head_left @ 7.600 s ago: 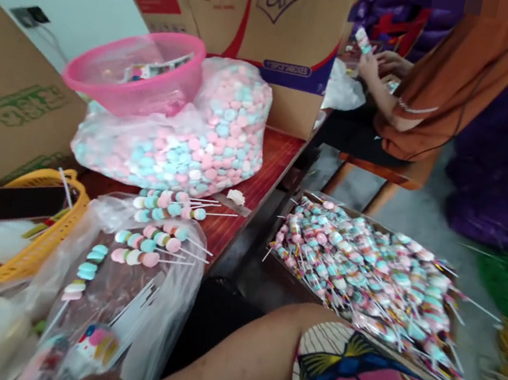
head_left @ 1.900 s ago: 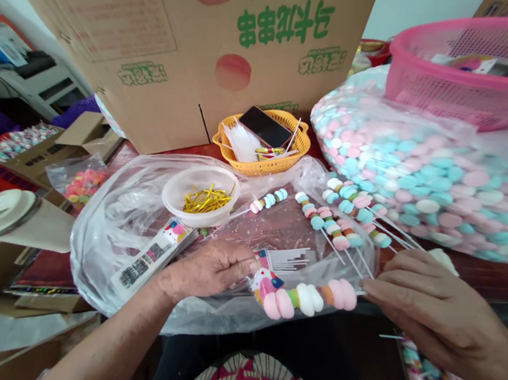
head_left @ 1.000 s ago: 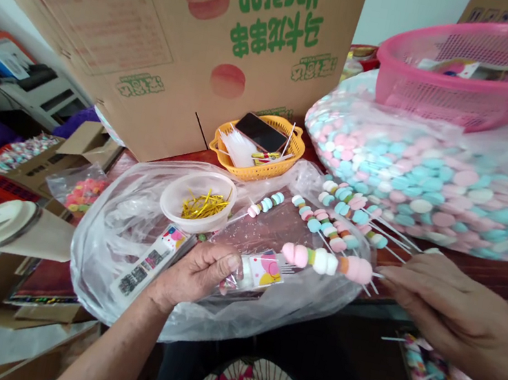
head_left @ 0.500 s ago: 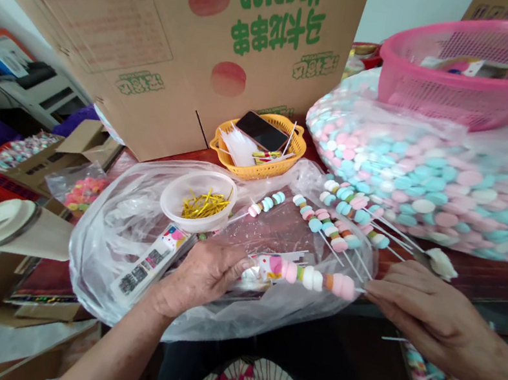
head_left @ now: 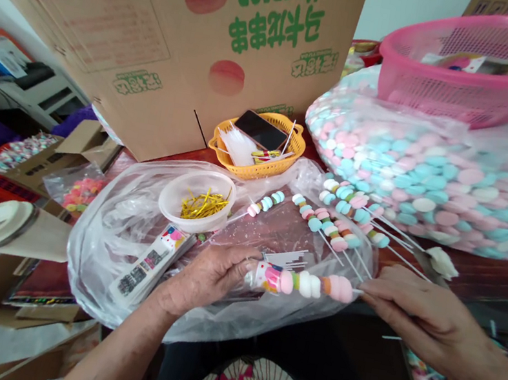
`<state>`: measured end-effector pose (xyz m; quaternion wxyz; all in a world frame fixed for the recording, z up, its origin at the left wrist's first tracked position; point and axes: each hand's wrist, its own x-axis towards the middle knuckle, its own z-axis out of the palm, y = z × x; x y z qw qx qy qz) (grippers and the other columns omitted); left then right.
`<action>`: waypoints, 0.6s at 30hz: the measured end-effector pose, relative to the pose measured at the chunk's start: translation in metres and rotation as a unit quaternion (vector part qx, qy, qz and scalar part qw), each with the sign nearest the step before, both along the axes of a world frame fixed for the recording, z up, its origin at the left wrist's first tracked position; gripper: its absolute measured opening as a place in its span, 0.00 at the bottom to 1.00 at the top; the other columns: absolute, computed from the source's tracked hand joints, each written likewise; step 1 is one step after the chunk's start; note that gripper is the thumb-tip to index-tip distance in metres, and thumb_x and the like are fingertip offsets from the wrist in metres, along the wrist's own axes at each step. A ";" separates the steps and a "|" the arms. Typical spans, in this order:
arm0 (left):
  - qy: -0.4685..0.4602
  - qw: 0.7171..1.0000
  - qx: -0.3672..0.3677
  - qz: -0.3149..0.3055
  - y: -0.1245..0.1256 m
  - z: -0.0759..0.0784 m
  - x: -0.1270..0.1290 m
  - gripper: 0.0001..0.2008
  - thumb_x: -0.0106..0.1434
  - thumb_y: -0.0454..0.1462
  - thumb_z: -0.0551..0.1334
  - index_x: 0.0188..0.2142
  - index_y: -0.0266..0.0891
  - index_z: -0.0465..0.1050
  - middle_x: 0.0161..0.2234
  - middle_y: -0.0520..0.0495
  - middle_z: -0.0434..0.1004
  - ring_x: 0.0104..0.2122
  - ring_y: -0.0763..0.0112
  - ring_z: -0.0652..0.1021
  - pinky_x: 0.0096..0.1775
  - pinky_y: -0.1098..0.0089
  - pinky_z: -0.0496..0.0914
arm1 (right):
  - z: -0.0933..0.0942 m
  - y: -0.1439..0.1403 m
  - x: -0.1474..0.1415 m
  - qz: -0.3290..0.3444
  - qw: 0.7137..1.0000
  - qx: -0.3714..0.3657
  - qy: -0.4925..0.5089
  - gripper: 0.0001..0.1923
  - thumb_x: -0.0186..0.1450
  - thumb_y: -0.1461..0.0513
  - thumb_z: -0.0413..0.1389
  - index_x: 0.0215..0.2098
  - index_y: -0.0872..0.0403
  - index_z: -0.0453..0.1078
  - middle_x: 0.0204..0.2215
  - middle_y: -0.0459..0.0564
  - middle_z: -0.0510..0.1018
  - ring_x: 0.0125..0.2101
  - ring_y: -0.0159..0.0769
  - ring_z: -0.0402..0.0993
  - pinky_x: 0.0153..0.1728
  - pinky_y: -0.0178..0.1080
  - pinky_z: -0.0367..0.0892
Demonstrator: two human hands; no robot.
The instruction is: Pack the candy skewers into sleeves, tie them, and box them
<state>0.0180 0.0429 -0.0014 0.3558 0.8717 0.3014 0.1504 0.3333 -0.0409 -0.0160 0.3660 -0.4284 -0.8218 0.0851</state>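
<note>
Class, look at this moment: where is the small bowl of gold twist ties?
In the head view, the bowl of gold twist ties sits left of centre on the clear plastic sheet, just beyond the left hand and in front of the yellow basket.

A candy skewer (head_left: 313, 285) lies crosswise between the fingertips of the left hand (head_left: 204, 276) and the right hand (head_left: 410, 306), its left end in a small printed sleeve (head_left: 261, 275) at the left fingers. Just beyond the fingers, more skewers (head_left: 337, 221) lie on a plastic sheet (head_left: 112, 237). A small bowl of wire ties (head_left: 196, 201) sits behind the left fingers, a basket (head_left: 258, 163) farther back, before a cardboard box (head_left: 172, 38). Behind the right fingers lies a big bag of candies (head_left: 433, 176), a mesh basket (head_left: 477, 65) on it.
</note>
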 end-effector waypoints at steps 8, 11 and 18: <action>0.044 0.995 -0.045 -0.071 0.001 -0.005 0.004 0.26 0.57 0.55 0.64 0.46 0.39 0.73 0.28 0.53 0.73 0.26 0.74 0.69 0.29 0.75 0.62 | 0.001 0.004 -0.001 0.015 0.999 0.031 -0.032 0.10 0.65 0.68 0.52 0.42 0.51 0.70 0.28 0.49 0.76 0.31 0.36 0.74 0.30 0.38 0.69; 0.068 0.995 -0.033 -0.062 -0.002 -0.004 0.014 0.24 0.55 0.55 0.65 0.40 0.39 0.74 0.27 0.53 0.73 0.26 0.73 0.69 0.30 0.74 0.61 | 0.002 0.008 -0.003 0.046 0.997 0.030 -0.054 0.10 0.65 0.69 0.51 0.42 0.53 0.69 0.28 0.48 0.77 0.30 0.34 0.73 0.32 0.36 0.67; 0.099 0.991 -0.081 -0.049 -0.005 -0.006 0.033 0.17 0.55 0.50 0.67 0.32 0.38 0.72 0.25 0.54 0.69 0.26 0.74 0.69 0.29 0.74 0.59 | 0.009 0.022 -0.015 0.092 0.993 0.026 -0.067 0.09 0.66 0.69 0.50 0.40 0.54 0.70 0.26 0.47 0.77 0.28 0.33 0.72 0.31 0.36 0.62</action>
